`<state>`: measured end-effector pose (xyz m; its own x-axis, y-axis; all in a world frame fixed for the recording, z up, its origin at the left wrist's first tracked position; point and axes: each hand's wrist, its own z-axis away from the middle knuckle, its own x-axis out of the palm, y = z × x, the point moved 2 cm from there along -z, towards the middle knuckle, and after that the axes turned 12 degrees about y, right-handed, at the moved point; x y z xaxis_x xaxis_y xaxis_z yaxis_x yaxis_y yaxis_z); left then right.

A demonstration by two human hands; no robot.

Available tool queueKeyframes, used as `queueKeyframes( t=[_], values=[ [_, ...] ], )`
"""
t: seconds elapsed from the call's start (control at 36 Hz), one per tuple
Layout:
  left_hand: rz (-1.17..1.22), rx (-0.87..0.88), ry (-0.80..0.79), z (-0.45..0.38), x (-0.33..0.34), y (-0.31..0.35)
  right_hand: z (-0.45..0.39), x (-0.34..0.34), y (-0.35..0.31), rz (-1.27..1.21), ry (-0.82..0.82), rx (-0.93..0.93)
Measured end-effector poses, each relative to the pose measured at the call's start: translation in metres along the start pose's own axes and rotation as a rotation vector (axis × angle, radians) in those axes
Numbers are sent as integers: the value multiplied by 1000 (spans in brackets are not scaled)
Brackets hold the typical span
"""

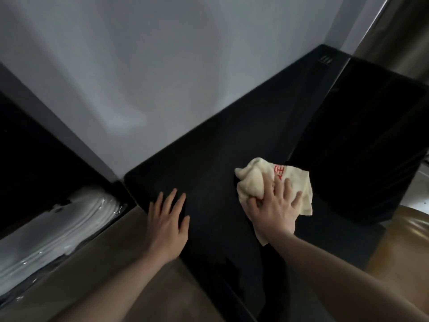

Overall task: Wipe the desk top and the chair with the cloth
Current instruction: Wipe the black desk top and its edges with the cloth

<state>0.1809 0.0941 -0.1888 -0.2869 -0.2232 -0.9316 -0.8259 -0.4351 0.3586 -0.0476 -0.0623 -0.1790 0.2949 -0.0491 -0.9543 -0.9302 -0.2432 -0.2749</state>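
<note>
Bunched into soft folds, the cream cloth (255,182) with red printing is seen pressed flat against the dark tabletop (220,147), toward its near edge and right of the middle. It is judged to be light, limp terry fabric: no shape of its own is kept, and it can be expected to crumple, drag and unfold under sideways pressure rather than slide as one piece. One loose corner is spread toward the right and another tail is trailed out below the wrist, so these free ends may be caught or flicked if the stroke is quick. The best hold is judged to be over the thick bunched middle, with the palm bearing down and the fingers spread across the folds.

That is how it is held now: the right hand (274,205) is laid on top of it, fingers splayed and partly curled into the fabric, so the grip is closed on the cloth by pressure rather than by a pinch. The left hand (168,219) is rested flat on the tabletop near its near left corner, fingers apart, with nothing held.

The tabletop surface appears smooth and glossy, so little friction is expected. A pale wall (162,66) is met along the far edge. No chair can be identified with certainty.
</note>
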Motion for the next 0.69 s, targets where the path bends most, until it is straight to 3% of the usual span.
queueKeyframes(
  t=[0.25, 0.39, 0.53, 0.61, 0.69],
  values=[
    [164, -40, -5, 48, -13, -17, 83, 2, -49, -122, -86, -149],
    [352, -139, 139, 63, -36, -16, 115, -4, -81, -178, -210, -213],
    [453, -86, 215, 80, -51, 5, 104, -20, -91, -435, -348, -175],
    [413, 80, 165, 78, -49, 35, 82, -38, -63, -645, -268, -81],
    [258, 203, 54, 67, -36, 73, 51, -48, -15, -574, -94, -116]
  ],
)
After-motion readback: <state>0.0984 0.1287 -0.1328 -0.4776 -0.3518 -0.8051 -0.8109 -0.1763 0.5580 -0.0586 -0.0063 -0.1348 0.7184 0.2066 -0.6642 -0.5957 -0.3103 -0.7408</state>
